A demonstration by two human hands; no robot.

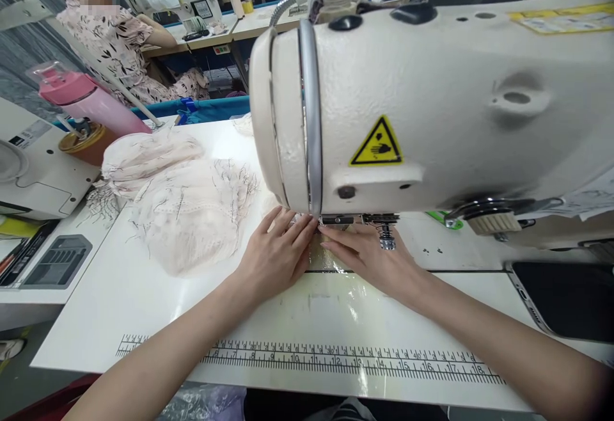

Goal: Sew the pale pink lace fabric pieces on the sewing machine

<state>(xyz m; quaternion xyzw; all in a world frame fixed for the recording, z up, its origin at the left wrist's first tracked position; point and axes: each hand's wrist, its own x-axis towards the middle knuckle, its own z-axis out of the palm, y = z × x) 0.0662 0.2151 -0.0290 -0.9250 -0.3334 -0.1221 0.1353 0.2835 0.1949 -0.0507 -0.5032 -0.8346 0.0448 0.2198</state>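
Observation:
My left hand (278, 245) lies at the left of the needle area of a white sewing machine (432, 107), fingers stretched out flat. A little pale fabric (270, 202) shows beside its fingertips; the rest is hidden by the hand and the machine head. From the other side my right hand (371, 256) reaches in, its fingers extended and nearly meeting the left ones under the head. Machine parts partly cover it. Whether it touches cloth cannot be made out. To the left lies a heap of pale cloth pieces (192, 210) with loose dark threads.
A printed ruler (311, 358) runs along the front of the white table (119, 306). At right lies a phone (566, 299). A pink bottle (91, 101) and a brown cup (89, 142) stand back left. Beyond, a person (108, 43) sits near another sewing machine (189, 2).

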